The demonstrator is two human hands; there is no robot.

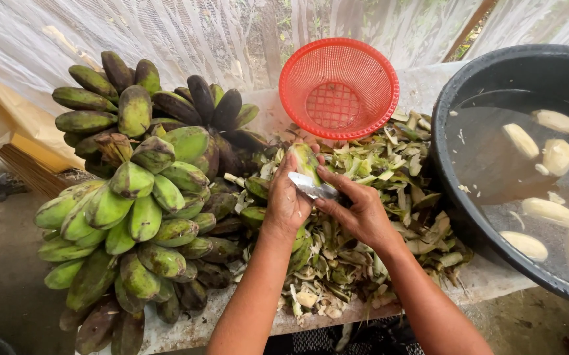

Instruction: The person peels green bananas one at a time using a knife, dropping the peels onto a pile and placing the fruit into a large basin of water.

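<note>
Banana (305, 160) in left hand (287, 200) grip; right hand (362, 212) grips knife (313, 188); peels (389, 172) beneath.

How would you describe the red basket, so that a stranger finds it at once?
Start at the big black tub of water on the right. Left of its rim, behind the pile of green peels, the red basket lies tipped on its side. It is the only red thing here.

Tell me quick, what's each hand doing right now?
Left hand: closed around a green banana.
Right hand: closed on a knife, blade against the banana.
</note>
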